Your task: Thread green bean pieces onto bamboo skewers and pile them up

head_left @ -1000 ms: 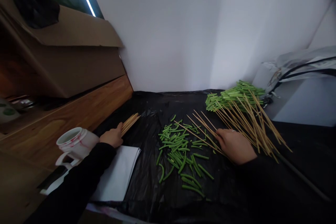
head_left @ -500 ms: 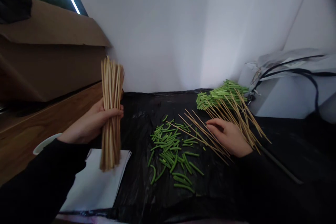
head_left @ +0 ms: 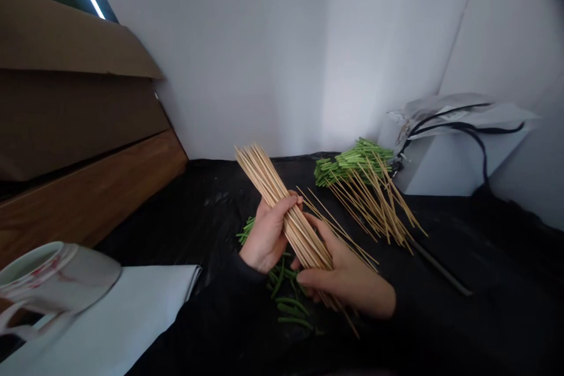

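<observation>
A thick bundle of bamboo skewers is held at a slant above the black plastic sheet. My left hand is wrapped round its middle, thumb across the front. Lower down the bundle, my right hand grips the skewers between thumb and fingers. Cut green stems lie under my hands, partly hidden by them. Loose skewers are spread to the right, some resting against a pile of longer green stems.
At the left, a white mug stands by folded white paper. A cardboard box rises behind. A white box with black straps sits at the right. A dark rod lies before it. Black plastic covers the surface.
My left hand has brought the skewer bundle from the left to the centre and tilted it. My right hand has left the loose skewers and closed on the bundle. The view has shifted, showing the mug.
</observation>
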Motion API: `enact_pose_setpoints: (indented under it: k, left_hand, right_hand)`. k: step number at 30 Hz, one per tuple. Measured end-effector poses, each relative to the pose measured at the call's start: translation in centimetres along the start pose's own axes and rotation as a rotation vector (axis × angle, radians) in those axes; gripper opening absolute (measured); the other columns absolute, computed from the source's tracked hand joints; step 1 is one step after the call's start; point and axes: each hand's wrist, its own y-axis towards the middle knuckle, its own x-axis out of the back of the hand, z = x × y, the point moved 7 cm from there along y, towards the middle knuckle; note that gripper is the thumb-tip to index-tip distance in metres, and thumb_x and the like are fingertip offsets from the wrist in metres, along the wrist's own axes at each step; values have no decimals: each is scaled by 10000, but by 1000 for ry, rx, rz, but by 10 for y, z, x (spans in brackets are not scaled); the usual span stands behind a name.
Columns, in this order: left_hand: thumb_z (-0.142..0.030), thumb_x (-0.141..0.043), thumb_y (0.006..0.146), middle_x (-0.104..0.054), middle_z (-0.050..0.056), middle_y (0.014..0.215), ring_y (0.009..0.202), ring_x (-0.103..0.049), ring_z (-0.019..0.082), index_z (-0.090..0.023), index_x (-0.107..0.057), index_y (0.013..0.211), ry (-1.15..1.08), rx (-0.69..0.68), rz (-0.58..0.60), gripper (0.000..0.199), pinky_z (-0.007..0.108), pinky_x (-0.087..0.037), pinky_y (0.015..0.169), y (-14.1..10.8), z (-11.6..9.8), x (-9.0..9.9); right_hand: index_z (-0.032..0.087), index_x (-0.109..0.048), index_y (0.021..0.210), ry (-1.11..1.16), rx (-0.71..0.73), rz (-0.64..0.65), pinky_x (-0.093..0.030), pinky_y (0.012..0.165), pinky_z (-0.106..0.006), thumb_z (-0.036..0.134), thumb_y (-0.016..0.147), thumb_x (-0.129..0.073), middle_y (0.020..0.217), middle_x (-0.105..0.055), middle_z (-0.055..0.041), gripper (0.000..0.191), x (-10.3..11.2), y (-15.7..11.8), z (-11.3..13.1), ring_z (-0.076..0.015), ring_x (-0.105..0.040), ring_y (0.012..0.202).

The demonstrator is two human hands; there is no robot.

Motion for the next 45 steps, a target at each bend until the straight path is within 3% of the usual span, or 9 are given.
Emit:
enact_pose_setpoints:
  k: [5, 7, 10, 14, 23, 29, 35, 40, 45]
  left_hand:
    - [-255, -723, 746, -639, 104, 1146, 1084, -587, 234, -210, -493, 1252, 84, 26, 176, 557, 396, -446, 942, 0, 0, 6]
    - [-249, -721, 754, -621, 117, 1191, 1130, -565, 228, -236, -390, 1353, 128, 37, 70, 685, 394, -428, 965, 2, -4, 32]
    - [-246, -722, 750, -633, 124, 1171, 1065, -597, 208, -216, -411, 1355, 219, 10, -31, 681, 352, -446, 920, 6, -10, 71]
    - [-270, -740, 716, -676, 87, 1058, 919, -631, 160, -201, -522, 1270, 284, -3, -109, 600, 274, -463, 797, 14, -9, 104]
    - [-329, -771, 639, -700, 73, 939, 811, -637, 148, -165, -599, 1199, 355, -88, -140, 607, 247, -455, 695, 27, -2, 115]
    - [-382, -753, 652, -704, 92, 920, 775, -637, 162, -143, -671, 1082, 440, -137, -135, 499, 258, -465, 670, 26, -1, 121]
    - [-379, -739, 673, -706, 80, 905, 768, -630, 149, -145, -673, 1075, 471, -184, -147, 470, 247, -472, 684, 28, -3, 127]
    - [-379, -744, 660, -712, 87, 891, 762, -640, 166, -131, -679, 1054, 487, -192, -140, 469, 268, -484, 695, 33, -12, 118]
    - [-399, -724, 669, -715, 93, 898, 763, -650, 183, -128, -681, 1047, 593, -226, -72, 467, 300, -498, 726, 37, -21, 110]
  right_hand:
    - [278, -215, 1419, -254, -28, -127, -418, 432, -241, 250, 749, -590, 737, -553, 49, 768, 43, 0, -2, -86, -462, 452]
    - [260, -238, 1412, -374, -4, -200, -477, 537, -284, 225, 729, -570, 884, -607, 4, 760, 72, -1, -4, -106, -524, 534]
    - [185, -284, 1401, -639, 57, -362, -480, 798, -342, 209, 694, -548, 1050, -627, -63, 755, 114, -4, -9, -194, -615, 847]
    - [160, -275, 1411, -893, -59, -396, -433, 892, -353, 195, 685, -510, 1124, -627, -94, 763, 139, -5, -27, -231, -602, 1003]
    - [109, -368, 1295, -1249, -100, -340, -390, 923, -319, 226, 772, -481, 1193, -591, -142, 548, 131, 3, -26, -225, -568, 1080]
    - [177, -503, 1029, -1602, -257, -396, -400, 667, -306, 317, 895, -410, 956, -643, -92, 215, 124, -3, -23, -241, -631, 893]
    - [177, -540, 897, -1832, -169, -407, -377, 689, -325, 355, 879, -503, 904, -606, -88, 182, 107, -20, -11, -244, -597, 854]
    - [205, -554, 907, -1882, -29, -377, -354, 718, -332, 211, 834, -535, 900, -589, -71, 75, 89, -19, 1, -244, -542, 883]
    - [218, -551, 1018, -1824, 0, -272, -356, 746, -309, 35, 802, -444, 941, -582, -64, 302, 79, -13, -5, -206, -527, 897]
